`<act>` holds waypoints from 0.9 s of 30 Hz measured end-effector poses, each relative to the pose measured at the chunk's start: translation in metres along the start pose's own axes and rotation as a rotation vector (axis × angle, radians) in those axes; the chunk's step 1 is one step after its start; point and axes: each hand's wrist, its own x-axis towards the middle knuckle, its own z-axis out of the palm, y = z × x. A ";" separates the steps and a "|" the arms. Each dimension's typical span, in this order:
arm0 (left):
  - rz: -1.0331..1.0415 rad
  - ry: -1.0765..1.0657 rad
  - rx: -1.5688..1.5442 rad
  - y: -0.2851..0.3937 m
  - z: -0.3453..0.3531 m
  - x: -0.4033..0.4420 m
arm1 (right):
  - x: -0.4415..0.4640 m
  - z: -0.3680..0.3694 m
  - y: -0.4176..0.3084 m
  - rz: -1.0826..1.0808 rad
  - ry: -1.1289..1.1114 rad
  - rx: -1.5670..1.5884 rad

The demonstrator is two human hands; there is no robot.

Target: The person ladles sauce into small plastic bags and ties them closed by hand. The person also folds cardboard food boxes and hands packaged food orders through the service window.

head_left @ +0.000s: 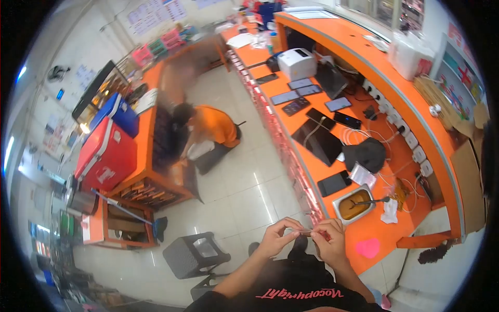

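In the lower middle of the head view, my left hand (279,238) and my right hand (330,240) are raised in front of my body, fingertips nearly meeting. Both are closed in a pinch on a small thin strip (306,232), whose kind is too small to tell. Just beyond my right hand, on the orange counter, stands a metal tray (345,210) with brown-yellow contents and a dark-handled utensil (383,199) lying across it. A pink heart-shaped piece (367,248) lies on the counter to the right of my right hand.
Several phones (295,106), a black tablet (318,141), a black cap (365,155), a white printer (297,63) and cables cover the counter beside a row of sockets (410,140). A person in orange (214,126) crouches across the aisle. Plastic stools (193,255) stand to the left.
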 end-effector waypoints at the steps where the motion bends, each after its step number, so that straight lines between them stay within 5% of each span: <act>1: 0.014 0.020 0.004 0.005 -0.008 -0.008 | 0.001 0.012 -0.005 -0.018 -0.017 0.005; 7: 0.061 0.224 -0.063 0.039 -0.060 -0.063 | 0.000 0.088 -0.038 -0.007 -0.077 0.191; 9: 0.092 0.297 0.146 0.052 -0.078 -0.083 | -0.002 0.112 -0.053 -0.002 -0.137 0.205; 15: 0.104 0.303 0.457 0.085 -0.125 -0.135 | -0.009 0.168 -0.106 -0.165 -0.229 -0.052; 27: -0.011 0.269 0.426 0.095 -0.199 -0.193 | -0.033 0.253 -0.128 -0.323 -0.353 -0.075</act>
